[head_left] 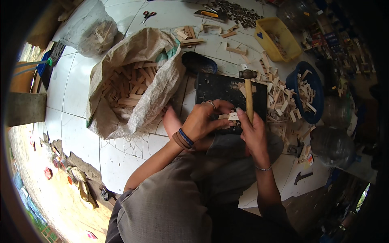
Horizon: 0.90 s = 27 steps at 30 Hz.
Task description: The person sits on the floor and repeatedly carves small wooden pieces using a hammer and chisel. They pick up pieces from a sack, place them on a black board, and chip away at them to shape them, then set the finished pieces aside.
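Observation:
My left hand [200,121] is closed on a small pale wooden piece [232,116], pinched between the thumb and fingers. My right hand [254,131] grips a hammer [249,95] by its wooden handle, with the dark metal head pointing away from me. The right thumb also reaches the wooden piece. Both hands are over the near edge of a black board [214,91], which has a worn patch and wood bits near the hammer. Fingers cover part of the wooden piece.
An open woven sack [156,103] of wooden strips stands at left. Small wooden pieces [279,97] are heaped right of the board, by a blue basin [293,75] and a yellow tub [269,26]. Scissors [147,16] lie at the back; another hammer [303,177] lies at near right.

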Motion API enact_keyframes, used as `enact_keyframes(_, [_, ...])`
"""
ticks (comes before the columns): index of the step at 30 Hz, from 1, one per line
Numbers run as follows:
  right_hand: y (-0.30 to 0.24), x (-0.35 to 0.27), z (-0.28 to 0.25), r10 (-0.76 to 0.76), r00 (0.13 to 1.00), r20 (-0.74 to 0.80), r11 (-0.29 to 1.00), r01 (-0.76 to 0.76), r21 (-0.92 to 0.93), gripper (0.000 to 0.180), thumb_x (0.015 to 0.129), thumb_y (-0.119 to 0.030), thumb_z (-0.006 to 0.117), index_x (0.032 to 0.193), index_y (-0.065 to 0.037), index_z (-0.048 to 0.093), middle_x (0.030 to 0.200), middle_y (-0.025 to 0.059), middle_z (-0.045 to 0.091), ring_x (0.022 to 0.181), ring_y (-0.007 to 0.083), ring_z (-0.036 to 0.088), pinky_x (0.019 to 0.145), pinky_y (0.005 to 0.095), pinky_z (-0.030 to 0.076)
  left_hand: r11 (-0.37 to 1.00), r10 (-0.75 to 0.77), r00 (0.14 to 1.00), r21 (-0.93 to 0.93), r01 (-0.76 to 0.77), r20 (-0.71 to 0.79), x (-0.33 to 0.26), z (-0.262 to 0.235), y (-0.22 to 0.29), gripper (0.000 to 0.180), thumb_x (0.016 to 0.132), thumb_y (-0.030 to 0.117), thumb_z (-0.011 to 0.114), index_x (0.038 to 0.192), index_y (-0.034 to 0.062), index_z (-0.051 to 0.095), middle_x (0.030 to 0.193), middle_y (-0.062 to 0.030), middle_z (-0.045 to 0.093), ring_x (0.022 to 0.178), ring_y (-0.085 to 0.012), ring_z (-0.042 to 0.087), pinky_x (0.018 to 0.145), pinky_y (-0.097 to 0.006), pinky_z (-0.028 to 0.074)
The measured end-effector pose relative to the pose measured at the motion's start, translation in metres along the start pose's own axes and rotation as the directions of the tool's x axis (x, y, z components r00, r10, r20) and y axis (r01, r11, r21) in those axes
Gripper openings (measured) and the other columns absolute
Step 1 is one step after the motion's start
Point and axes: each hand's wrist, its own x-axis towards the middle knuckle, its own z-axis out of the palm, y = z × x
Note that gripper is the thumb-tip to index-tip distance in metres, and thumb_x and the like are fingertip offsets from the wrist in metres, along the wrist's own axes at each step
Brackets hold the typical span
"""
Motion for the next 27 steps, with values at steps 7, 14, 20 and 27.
enact_keyframes(7, [-0.002,-0.001,0.000,-0.052,0.998,-0.042,0.994,0.048,-0.095,0.044,0.099,-0.042,0.070,0.088,-0.001,0.063,0.062,0.0016,0.053,0.054,0.0081,0.048,0.049,0.0298,0.040,0.999,0.019,0.998,-0.035,-0.017,0.062,-0.002,-0.001,-0.003,0.037,0.082,0.013,0.087,0.112,0.0018,0.069,0.106,-0.0075,0.074,0.099,-0.0181,0.073,0.087,-0.032,0.059])
enact_keyframes(14, [-0.004,-0.001,-0.001,-0.068,0.996,-0.050,0.993,0.063,-0.097,0.044,0.099,-0.042,0.069,0.088,0.001,0.064,0.064,0.0069,0.054,0.058,0.0123,0.050,0.055,0.0336,0.043,0.958,-0.113,0.986,-0.249,0.142,0.125,-0.010,0.001,-0.008,0.041,0.085,0.008,0.084,0.122,0.0029,0.069,0.119,-0.0062,0.069,0.113,-0.0165,0.065,0.098,-0.032,0.054])
enact_keyframes(20, [-0.001,0.005,0.001,-0.171,0.984,-0.050,0.976,0.162,-0.144,0.042,0.099,-0.042,0.070,0.087,-0.003,0.064,0.064,-0.0001,0.054,0.052,0.0066,0.051,0.046,0.0278,0.041,0.969,-0.099,0.992,-0.217,0.115,0.083,-0.008,0.003,-0.006,0.040,0.086,0.008,0.083,0.122,0.0030,0.069,0.119,-0.0087,0.067,0.113,-0.0167,0.064,0.096,-0.032,0.055])
enact_keyframes(27, [0.006,0.007,0.003,-0.223,0.972,-0.071,0.964,0.209,-0.168,0.041,0.100,-0.040,0.069,0.088,-0.001,0.065,0.062,-0.0005,0.052,0.057,0.0060,0.047,0.051,0.0287,0.040,0.995,-0.013,0.999,-0.096,0.016,0.035,-0.002,0.006,-0.007,0.023,0.091,0.009,0.077,0.112,0.0011,0.072,0.116,-0.0107,0.070,0.111,-0.0219,0.066,0.093,-0.034,0.053])
